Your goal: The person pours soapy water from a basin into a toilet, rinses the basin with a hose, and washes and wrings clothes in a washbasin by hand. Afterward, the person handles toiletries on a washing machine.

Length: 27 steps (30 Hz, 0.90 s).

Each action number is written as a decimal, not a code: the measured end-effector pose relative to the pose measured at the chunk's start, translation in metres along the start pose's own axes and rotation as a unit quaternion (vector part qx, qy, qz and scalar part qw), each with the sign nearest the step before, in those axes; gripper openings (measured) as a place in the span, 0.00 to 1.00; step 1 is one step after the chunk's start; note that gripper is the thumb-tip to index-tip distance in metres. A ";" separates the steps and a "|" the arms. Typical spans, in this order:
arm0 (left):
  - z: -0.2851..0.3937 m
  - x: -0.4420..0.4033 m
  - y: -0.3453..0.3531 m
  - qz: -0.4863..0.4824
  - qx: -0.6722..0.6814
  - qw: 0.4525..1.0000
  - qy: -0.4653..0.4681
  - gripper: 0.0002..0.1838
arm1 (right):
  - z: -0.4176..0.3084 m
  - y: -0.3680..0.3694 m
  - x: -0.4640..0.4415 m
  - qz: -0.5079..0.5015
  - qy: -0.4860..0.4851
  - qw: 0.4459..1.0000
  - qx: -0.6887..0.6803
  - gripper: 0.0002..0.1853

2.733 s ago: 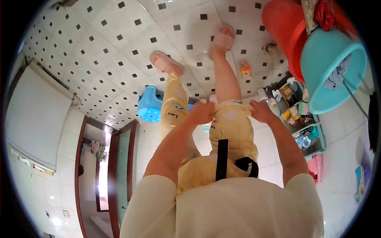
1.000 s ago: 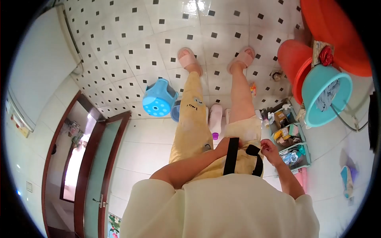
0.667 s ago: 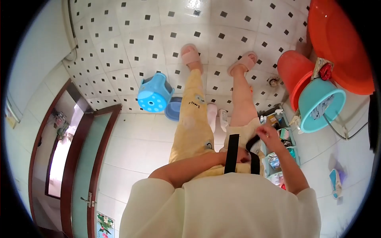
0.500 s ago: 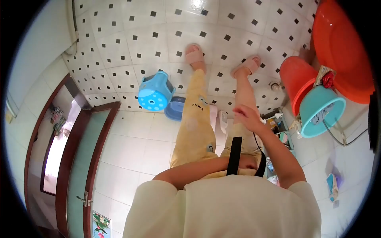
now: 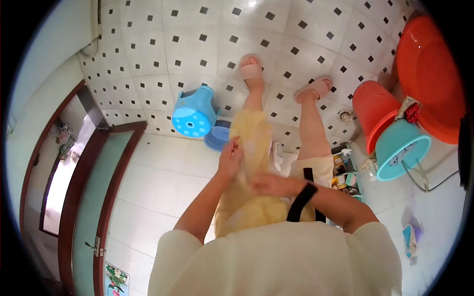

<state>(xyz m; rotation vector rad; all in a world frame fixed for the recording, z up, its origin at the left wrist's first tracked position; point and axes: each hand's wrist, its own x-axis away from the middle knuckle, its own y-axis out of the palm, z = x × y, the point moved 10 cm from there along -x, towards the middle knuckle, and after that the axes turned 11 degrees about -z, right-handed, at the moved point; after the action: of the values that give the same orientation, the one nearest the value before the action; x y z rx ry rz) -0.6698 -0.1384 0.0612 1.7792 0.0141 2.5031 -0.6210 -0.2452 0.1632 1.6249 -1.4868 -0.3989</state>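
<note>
Yellow soft-fabric trousers on person's legs. Right trouser leg already bunched up around knee, shin bare; left trouser leg reaches well down shin, not yet that high. Left hand at its outer edge, fingers bent; right hand blurred across its front. Whether either grips cloth, cannot tell. Light-blue dotted plastic stool stands near.

1. My head camera looks steeply down over a shirt, close at 6 o'clock.
2. It faces along the trousers toward the slippers, farther off near 1.
3. Framing runs wide, door at 8 to red tub at 2.
</note>
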 end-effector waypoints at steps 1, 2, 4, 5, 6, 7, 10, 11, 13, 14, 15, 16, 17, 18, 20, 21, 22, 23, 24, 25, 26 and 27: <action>0.004 -0.007 -0.007 0.006 0.003 1.000 0.009 0.33 | -0.027 0.046 -0.002 -0.120 -0.026 0.991 0.046 0.08; 0.013 -0.020 -0.012 0.024 -0.070 0.997 0.036 0.33 | -0.044 0.083 0.000 -0.238 -0.053 0.965 0.093 0.11; 0.026 -0.043 -0.011 0.064 -0.218 0.970 0.089 0.34 | -0.035 0.074 -0.001 -0.197 0.037 0.979 0.032 0.07; 0.005 -0.052 0.005 0.084 -0.241 0.954 0.156 0.31 | -0.027 0.065 -0.002 -0.175 0.080 0.981 0.005 0.06; -0.002 -0.057 0.010 0.052 -0.216 0.967 0.125 0.28 | 0.000 0.048 0.001 -0.123 0.129 0.978 -0.106 0.06; -0.007 -0.058 0.017 0.018 -0.191 0.977 0.093 0.26 | 0.033 0.032 0.007 -0.067 0.176 0.958 -0.218 0.07; -0.004 -0.047 0.015 0.017 -0.157 0.987 0.036 0.18 | 0.041 -0.078 0.026 0.236 0.241 0.937 0.091 0.14; 0.006 -0.039 0.010 0.014 -0.154 0.988 0.030 0.16 | 0.029 -0.100 0.022 0.310 0.154 0.907 0.241 0.19; 0.018 -0.034 0.004 0.000 -0.110 0.993 0.033 0.15 | 0.001 -0.107 -0.011 0.314 0.033 0.859 0.404 0.22; 0.025 -0.036 0.002 -0.013 -0.072 0.996 0.044 0.14 | 0.000 -0.114 -0.025 0.301 0.031 0.867 0.396 0.22; 0.034 -0.040 0.000 -0.027 -0.033 0.997 0.058 0.13 | -0.002 -0.121 -0.039 0.288 0.029 0.875 0.387 0.23; 0.041 -0.042 -0.003 -0.043 -0.044 0.996 0.058 0.13 | 0.017 -0.128 -0.049 0.255 0.094 0.920 0.282 0.22; 0.047 -0.041 -0.005 -0.059 -0.054 0.995 0.056 0.12 | 0.037 -0.126 -0.054 0.215 0.160 0.948 0.170 0.21; 0.055 -0.039 -0.008 -0.075 -0.064 0.994 0.054 0.12 | 0.031 -0.125 -0.055 0.179 0.176 0.945 0.211 0.19; 0.085 -0.017 0.005 -0.164 -0.365 0.912 0.088 0.13 | 0.023 -0.125 -0.039 0.115 0.216 0.924 0.293 0.15; 0.086 0.004 0.020 -0.204 -0.493 0.836 0.127 0.15 | 0.038 -0.105 -0.029 0.093 0.188 0.912 0.353 0.14; 0.075 0.027 0.026 -0.220 -0.463 0.839 0.181 0.16 | 0.056 -0.073 -0.016 0.071 0.162 0.896 0.408 0.13; 0.059 0.048 0.031 -0.242 -0.421 0.850 0.206 0.15 | 0.022 -0.036 0.001 0.036 0.139 0.894 0.424 0.12; 0.042 0.062 0.032 -0.263 -0.365 0.869 0.208 0.14 | -0.014 -0.001 0.014 -0.002 0.113 0.892 0.438 0.11; 0.025 0.069 0.031 -0.263 -0.331 0.885 0.194 0.13 | 0.014 0.006 0.024 0.016 0.172 0.903 0.393 0.11; 0.011 0.073 0.029 -0.258 -0.316 0.893 0.188 0.12 | 0.054 0.005 0.029 0.036 0.227 0.908 0.350 0.11; 0.015 0.070 0.023 -0.223 -0.298 0.904 0.211 0.13 | 0.066 -0.001 0.032 0.044 0.260 0.905 0.334 0.11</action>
<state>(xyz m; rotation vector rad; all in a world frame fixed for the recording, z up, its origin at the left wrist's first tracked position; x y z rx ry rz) -0.6794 -0.1573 0.1336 0.8649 -0.2586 2.1705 -0.6607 -0.2992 0.1346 1.9594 -1.3268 0.6333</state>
